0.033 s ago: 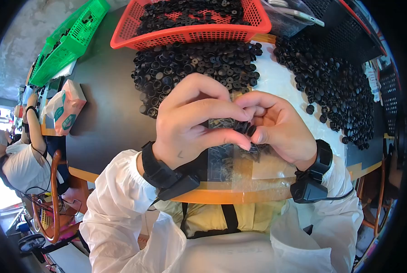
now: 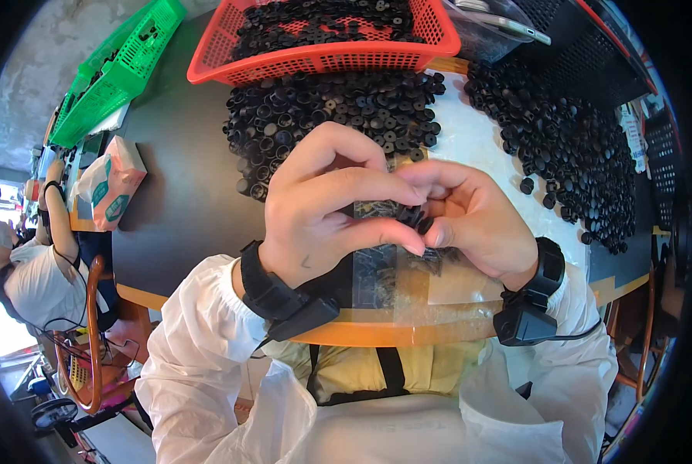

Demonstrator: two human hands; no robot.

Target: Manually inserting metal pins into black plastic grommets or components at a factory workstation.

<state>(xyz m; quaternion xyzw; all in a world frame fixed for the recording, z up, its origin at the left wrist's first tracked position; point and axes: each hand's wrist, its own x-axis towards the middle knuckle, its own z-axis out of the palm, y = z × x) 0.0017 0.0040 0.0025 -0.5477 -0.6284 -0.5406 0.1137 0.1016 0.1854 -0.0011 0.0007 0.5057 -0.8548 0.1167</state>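
Observation:
My left hand (image 2: 319,205) and my right hand (image 2: 489,224) meet above the near middle of the table. Between their fingertips is a small black round plastic part (image 2: 415,216), partly covered by the fingers. Thumb and fingers of my left hand close on it from the left, while my right thumb and fingers pinch it from the right. Whether it is one piece or two cannot be told. Beneath the hands lie small thin dark pieces (image 2: 373,274) on clear film. Just beyond is a heap of black caps and washer-like discs (image 2: 338,108).
A red basket (image 2: 307,59) of black discs stands at the far side. Black caps (image 2: 570,147) are heaped on the right, beside dark crates (image 2: 593,62). To the left are a tissue pack (image 2: 125,182), a green basket (image 2: 121,81) and a seated person (image 2: 44,278).
My right fingers have shifted slightly, and the black part between the fingertips has turned a little. My left hand stays almost where it was.

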